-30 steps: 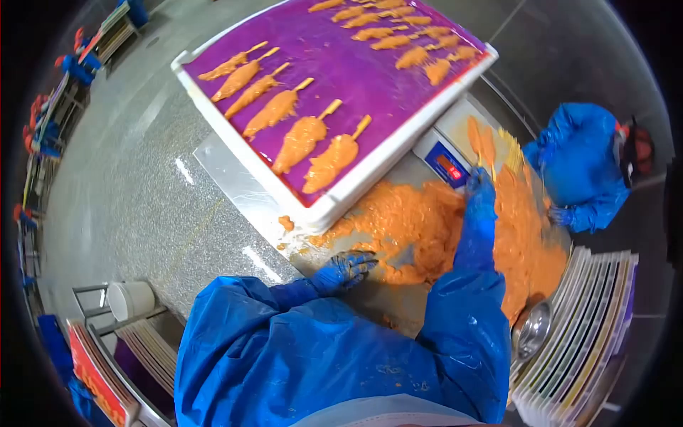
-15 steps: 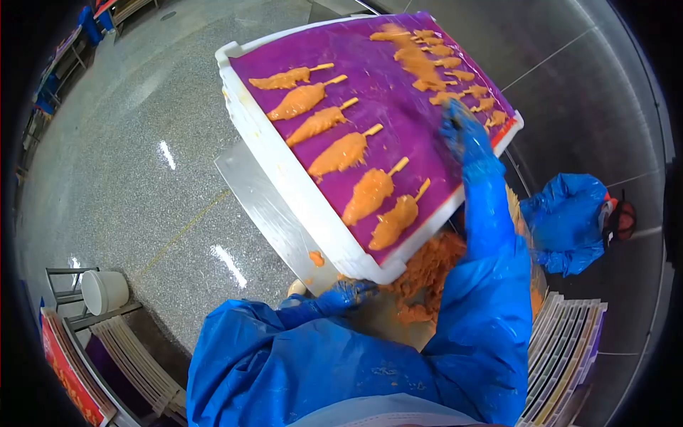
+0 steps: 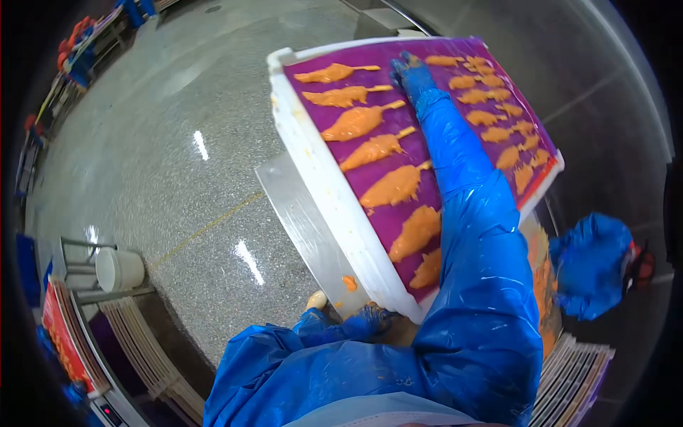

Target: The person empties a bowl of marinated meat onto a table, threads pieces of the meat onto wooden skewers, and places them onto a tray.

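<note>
My right hand, in a blue glove, is over the purple sheet near its far edge. Its fingers look stretched out, with nothing visible in them, just right of the stick of the topmost orange coated meat skewer. Several more skewers run down the left side of the sheet, some partly behind my sleeve. A second group of orange skewers lies along the right side. White trays carry the sheet. By their near corner is my left hand, dark with residue; its fingers are not clear.
A metal surface with an orange scrap juts out beneath the trays. To the right is a person in blue. Stacked trays stand at lower right and lower left. A white bucket is at left.
My right hand has moved up and left across the sheet. A skewer now lies at the top of the left row, where an orange blur was farther right before. The view has shifted.
</note>
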`<action>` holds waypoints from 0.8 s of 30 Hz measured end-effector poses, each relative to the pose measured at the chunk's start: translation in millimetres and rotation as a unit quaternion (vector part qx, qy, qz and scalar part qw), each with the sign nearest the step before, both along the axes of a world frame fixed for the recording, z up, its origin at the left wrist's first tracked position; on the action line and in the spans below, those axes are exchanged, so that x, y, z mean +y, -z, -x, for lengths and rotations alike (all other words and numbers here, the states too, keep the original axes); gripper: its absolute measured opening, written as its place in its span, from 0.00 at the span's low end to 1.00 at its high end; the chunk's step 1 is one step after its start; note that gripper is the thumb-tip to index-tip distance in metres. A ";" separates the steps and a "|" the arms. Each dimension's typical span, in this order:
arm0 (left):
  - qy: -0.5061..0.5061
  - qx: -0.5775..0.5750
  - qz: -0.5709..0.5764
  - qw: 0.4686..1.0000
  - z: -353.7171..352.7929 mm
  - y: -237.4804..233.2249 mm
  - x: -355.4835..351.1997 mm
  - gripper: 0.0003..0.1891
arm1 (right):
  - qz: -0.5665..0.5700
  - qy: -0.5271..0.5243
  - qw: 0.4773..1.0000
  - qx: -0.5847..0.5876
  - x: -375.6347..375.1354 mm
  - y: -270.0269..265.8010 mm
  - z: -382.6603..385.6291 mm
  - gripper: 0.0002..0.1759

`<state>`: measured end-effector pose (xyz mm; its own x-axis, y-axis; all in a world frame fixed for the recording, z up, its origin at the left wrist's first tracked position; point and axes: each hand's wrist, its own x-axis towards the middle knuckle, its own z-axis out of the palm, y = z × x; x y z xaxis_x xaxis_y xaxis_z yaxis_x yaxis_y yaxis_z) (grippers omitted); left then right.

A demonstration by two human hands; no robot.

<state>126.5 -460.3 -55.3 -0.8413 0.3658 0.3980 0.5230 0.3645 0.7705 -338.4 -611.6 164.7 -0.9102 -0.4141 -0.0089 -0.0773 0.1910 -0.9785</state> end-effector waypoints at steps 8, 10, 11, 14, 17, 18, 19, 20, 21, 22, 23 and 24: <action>-0.067 -0.002 0.115 0.991 -5.9 16.8 44.4 0.16 | -0.109 -0.149 0.963 0.196 328.0 -119.6 -120.6 0.21; -0.036 -0.014 0.074 0.997 4.2 -37.9 36.3 0.14 | -0.047 0.044 0.981 0.183 473.9 -118.0 -130.7 0.19; -0.040 0.023 0.077 0.996 7.1 -50.6 37.6 0.14 | 0.050 0.137 0.974 0.172 531.6 -110.5 -148.9 0.18; -0.044 0.024 0.052 0.997 5.9 -49.7 47.9 0.15 | -0.135 0.349 0.918 0.131 726.0 -24.2 -199.0 0.20; -0.043 0.028 0.093 0.994 4.4 -50.0 52.0 0.14 | 0.053 0.290 0.950 -0.104 750.6 54.1 -244.6 0.16; -0.049 0.041 0.101 0.993 4.1 -47.7 54.7 0.14 | 0.103 0.286 0.943 -0.140 743.8 78.4 -250.1 0.14; -0.051 0.042 0.108 0.992 3.3 -47.1 56.4 0.14 | 0.114 0.328 0.931 -0.112 729.3 95.9 -245.4 0.16; -0.055 0.060 0.134 0.988 2.5 -47.1 57.9 0.15 | 0.125 0.371 0.916 -0.085 712.8 110.2 -239.8 0.18; -0.059 0.077 0.159 0.982 1.5 -46.2 59.4 0.15 | 0.113 0.377 0.918 -0.057 702.8 121.4 -224.7 0.17; -0.063 0.086 0.163 0.981 0.7 -43.5 60.9 0.17 | 0.100 0.381 0.919 -0.030 693.6 128.4 -204.8 0.16; -0.068 0.085 0.168 0.980 0.0 -42.2 62.9 0.17 | 0.104 0.376 0.920 -0.033 682.1 129.8 -188.0 0.16; -0.072 0.085 0.176 0.978 -1.1 -41.5 63.9 0.17 | -0.092 0.378 0.921 0.013 670.4 129.5 -171.8 0.18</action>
